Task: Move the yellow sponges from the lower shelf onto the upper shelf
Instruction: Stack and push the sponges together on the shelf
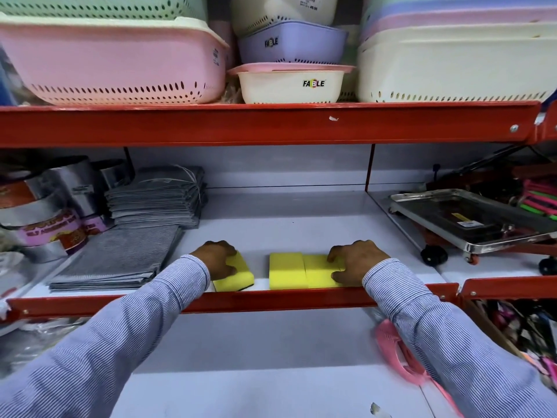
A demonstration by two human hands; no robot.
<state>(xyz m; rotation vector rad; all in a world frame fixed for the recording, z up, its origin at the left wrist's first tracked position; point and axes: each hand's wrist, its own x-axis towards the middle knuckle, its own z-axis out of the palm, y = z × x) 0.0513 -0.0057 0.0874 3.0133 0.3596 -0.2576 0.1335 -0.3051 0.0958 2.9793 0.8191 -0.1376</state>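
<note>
Your left hand [217, 260] and right hand [355, 260] each clamp a yellow sponge [241, 274] on the white, red-edged shelf [286, 224] below baskets [114, 61].

Three sponges [286, 270] are bright yellow, the left one [239, 274] with a black underside, and they lie on a pale grey-white shelf [286, 224] edged by an orange-red rail [271, 298]. Both sleeves [150, 321] are white with fine blue stripes, the folded cloths [120, 254] grey and finely textured. Above, one basket [111, 64] is pink with dotted holes, a small one [291, 42] lilac, and two [291, 84] cream; low right lies a pink handle [398, 351].
</note>
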